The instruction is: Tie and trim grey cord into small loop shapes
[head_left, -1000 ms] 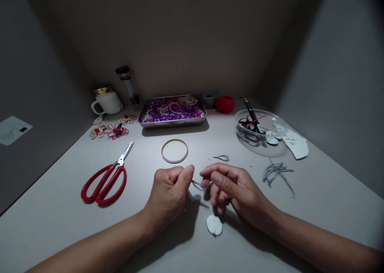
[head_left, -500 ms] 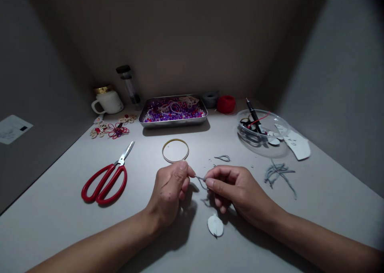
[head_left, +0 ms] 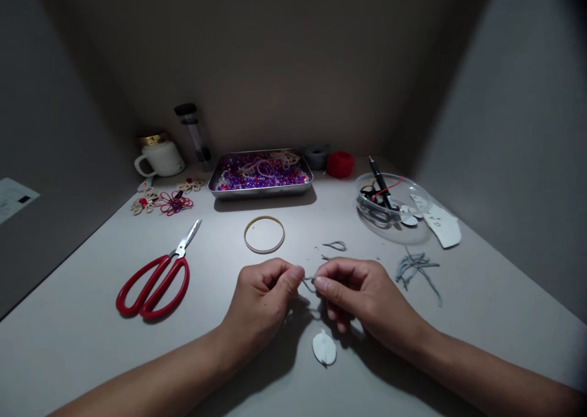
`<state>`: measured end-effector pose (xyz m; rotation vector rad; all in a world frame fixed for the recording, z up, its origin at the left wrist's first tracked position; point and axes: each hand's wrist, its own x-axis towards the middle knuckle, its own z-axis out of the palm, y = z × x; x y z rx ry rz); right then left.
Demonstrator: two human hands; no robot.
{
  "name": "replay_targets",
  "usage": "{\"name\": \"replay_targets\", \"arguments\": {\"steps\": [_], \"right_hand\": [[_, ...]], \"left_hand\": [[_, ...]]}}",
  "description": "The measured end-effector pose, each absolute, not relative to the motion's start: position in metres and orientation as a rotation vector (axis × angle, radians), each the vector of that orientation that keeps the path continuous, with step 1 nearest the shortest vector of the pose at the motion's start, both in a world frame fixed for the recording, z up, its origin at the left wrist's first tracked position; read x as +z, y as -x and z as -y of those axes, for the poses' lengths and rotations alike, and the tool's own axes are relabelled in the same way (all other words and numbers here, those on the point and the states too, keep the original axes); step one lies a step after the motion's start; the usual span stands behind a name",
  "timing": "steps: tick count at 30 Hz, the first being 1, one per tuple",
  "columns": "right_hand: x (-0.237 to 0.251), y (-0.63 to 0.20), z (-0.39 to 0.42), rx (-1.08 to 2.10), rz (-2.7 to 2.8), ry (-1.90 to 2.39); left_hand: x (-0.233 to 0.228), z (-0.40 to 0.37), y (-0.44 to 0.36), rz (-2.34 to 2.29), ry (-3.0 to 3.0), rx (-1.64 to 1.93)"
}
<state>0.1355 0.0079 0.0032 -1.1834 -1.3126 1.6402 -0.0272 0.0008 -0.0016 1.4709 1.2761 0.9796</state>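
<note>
A short grey cord [head_left: 309,284] is stretched between my two hands, with a small loop sagging in it. My left hand [head_left: 268,298] pinches one end between thumb and forefinger. On the other side my right hand [head_left: 358,291] grips the cord the same way, its fingertips close to the left ones. Below them on the table lies a small white oval piece [head_left: 324,348] with a notch at its lower edge. A looped bit of grey cord [head_left: 336,246] rests just beyond my right hand. Behind my left hand lies a thin gold ring [head_left: 265,235].
Red-handled scissors [head_left: 158,282] lie at left. Along the back stand a white mug [head_left: 162,159], a bead tray [head_left: 261,192] and a red yarn ball [head_left: 340,164]. To the right are a clear bowl [head_left: 424,191] holding a pen, and cut grey cords [head_left: 417,269].
My left thumb and fingers have closed in nearer to my right hand, shortening the visible cord between them. The whole view has shifted slightly.
</note>
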Motion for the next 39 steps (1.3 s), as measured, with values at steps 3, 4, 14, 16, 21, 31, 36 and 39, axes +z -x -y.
{"name": "replay_targets", "arguments": {"steps": [3, 4, 14, 16, 21, 31, 36, 39], "right_hand": [[0.012, -0.153, -0.013, 1.503, 1.345, 1.261], [0.015, -0.162, -0.015, 1.429, 1.356, 1.285], [0.008, -0.243, -0.019, 0.642, 1.948, 1.519], [0.007, -0.243, -0.021, 0.592, 2.088, 1.468], [0.026, -0.248, -0.027, 0.216, 1.949, 1.56], [0.022, -0.259, -0.021, 0.322, 2.204, 1.481], [0.021, -0.28, -0.028, 0.164, 1.958, 1.838], [0.015, -0.286, -0.029, 0.269, 2.026, 1.866]], "left_hand": [[-0.005, 0.001, 0.03, -1.201, -1.4, 0.994], [-0.007, 0.001, 0.031, -1.198, -1.378, 1.0], [-0.01, 0.0, 0.032, -1.26, -1.401, 0.887], [-0.01, 0.0, 0.031, -1.272, -1.399, 0.892], [-0.012, -0.003, 0.031, -1.267, -1.407, 0.902], [-0.016, -0.003, 0.034, -1.291, -1.493, 0.871], [-0.014, -0.004, 0.034, -1.335, -1.489, 0.839], [-0.015, -0.004, 0.033, -1.368, -1.495, 0.821]]}}
